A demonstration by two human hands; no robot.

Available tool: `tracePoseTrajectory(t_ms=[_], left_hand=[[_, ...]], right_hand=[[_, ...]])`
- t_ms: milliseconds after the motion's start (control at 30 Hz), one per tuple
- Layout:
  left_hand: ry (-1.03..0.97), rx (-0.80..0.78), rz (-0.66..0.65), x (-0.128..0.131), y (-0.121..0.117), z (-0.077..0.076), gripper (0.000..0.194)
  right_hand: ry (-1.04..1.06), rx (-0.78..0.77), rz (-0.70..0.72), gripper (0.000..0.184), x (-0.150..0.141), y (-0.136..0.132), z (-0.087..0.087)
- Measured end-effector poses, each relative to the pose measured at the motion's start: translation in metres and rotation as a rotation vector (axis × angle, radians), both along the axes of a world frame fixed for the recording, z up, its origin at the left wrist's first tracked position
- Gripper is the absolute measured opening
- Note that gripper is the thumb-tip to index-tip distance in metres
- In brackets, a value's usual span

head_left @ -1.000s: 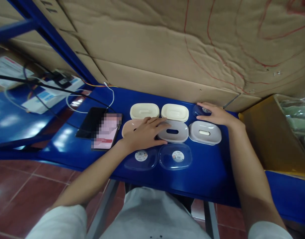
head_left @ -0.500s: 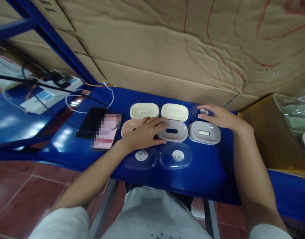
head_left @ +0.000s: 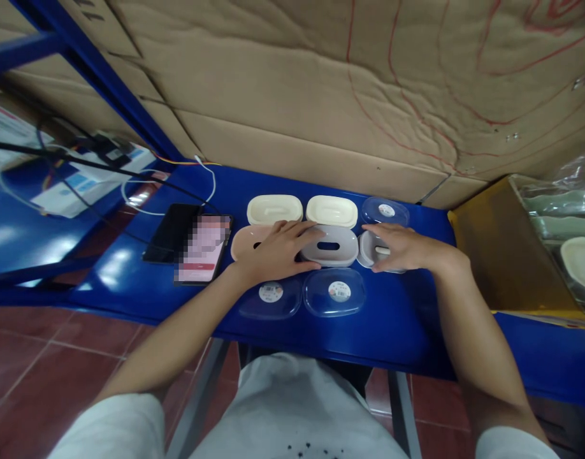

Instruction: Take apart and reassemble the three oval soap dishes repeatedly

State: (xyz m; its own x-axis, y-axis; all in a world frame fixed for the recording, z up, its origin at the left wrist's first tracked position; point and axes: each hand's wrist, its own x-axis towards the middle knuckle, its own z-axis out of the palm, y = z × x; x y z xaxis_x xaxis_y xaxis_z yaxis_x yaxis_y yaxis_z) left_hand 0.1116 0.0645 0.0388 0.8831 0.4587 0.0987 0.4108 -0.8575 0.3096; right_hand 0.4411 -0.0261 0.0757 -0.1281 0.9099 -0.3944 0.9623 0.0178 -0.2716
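My left hand lies with fingers spread over the pink oval dish and the left end of a grey slotted dish. Its thumb and index finger lie on either side of that grey end. Farther right, my right hand spans a second grey dish, thumb at the near side and fingers at the far side, hiding much of it. Two cream dishes form the row behind, beside a clear lid. Two more clear lids with round labels lie in front.
Left of the dishes lie a lit phone and a dark device, with cables behind. An open cardboard box holding wrapped green and cream pieces stands at the right. A cardboard wall closes the back of the blue table.
My right hand has moved from the clear lid at the back right toward me, onto the right grey dish. My left hand keeps its place.
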Motion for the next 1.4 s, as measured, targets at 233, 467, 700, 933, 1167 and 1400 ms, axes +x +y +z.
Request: tracePoseTrajectory(t_ms=[233,467,700,933,1167,1400], left_hand=[[-0.010,0.009,-0.005,-0.001,0.001,-0.005,0.069],[-0.012,0.020,0.004,-0.001,0.001,-0.005,0.065],[0.023,0.016,0.010,0.001,-0.001,-0.001,0.064],[0.027,0.015,0.001,-0.001,-0.002,0.000,0.064],[0.030,0.033,-0.007,-0.004,0.001,-0.002,0.072],[-0.118,0.150,0.059,-0.030,-0.014,0.020,0.057]], right_hand=[[0.099,0.077,0.056,0.096,0.006,0.001,0.000],[0.101,0.133,0.053,0.095,0.003,-0.003,0.015],[0.148,0.206,0.037,0.095,0.006,-0.021,0.050],[0.106,0.184,0.048,0.091,0.000,-0.088,0.029],[0.066,0.115,-0.022,0.094,-0.018,-0.143,-0.011],[0.138,0.133,0.014,0.091,-0.024,-0.135,-0.013]])
